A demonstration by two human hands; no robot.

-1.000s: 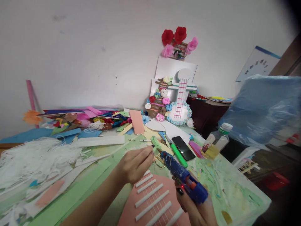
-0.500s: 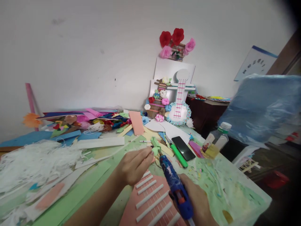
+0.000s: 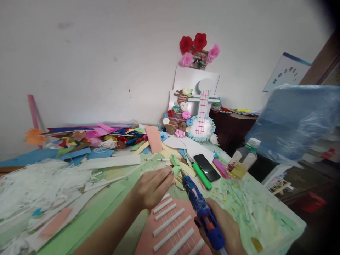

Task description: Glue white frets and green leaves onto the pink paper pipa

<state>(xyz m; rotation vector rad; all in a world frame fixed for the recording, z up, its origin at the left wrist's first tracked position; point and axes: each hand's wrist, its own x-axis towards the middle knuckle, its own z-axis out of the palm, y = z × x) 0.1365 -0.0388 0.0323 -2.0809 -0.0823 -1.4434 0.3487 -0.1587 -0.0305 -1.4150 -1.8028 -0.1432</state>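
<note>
My left hand (image 3: 152,186) is closed, pinching a small light-green paper piece (image 3: 175,170) at its fingertips. In my right hand (image 3: 223,221) is a blue hot glue gun (image 3: 200,205), its nozzle pointing up and left, close beside the green piece. Below both hands lies a pink paper panel (image 3: 162,228) with several white rolled paper strips (image 3: 172,222) laid across thin white strings. Behind the pinched piece is a folded green paper scrap (image 3: 174,160). My left fingers hide part of the pinched piece.
A green-handled cutter (image 3: 201,175), a black phone (image 3: 206,167) and a bottle of yellow liquid (image 3: 243,159) lie or stand to the right. Tangled white paper strips (image 3: 39,187) cover the left. Decorated paper instruments (image 3: 203,124) lean against the wall.
The glue gun has shifted slightly right and down, its nozzle moving off the green paper piece. My left hand stays nearly still, still pinching it.
</note>
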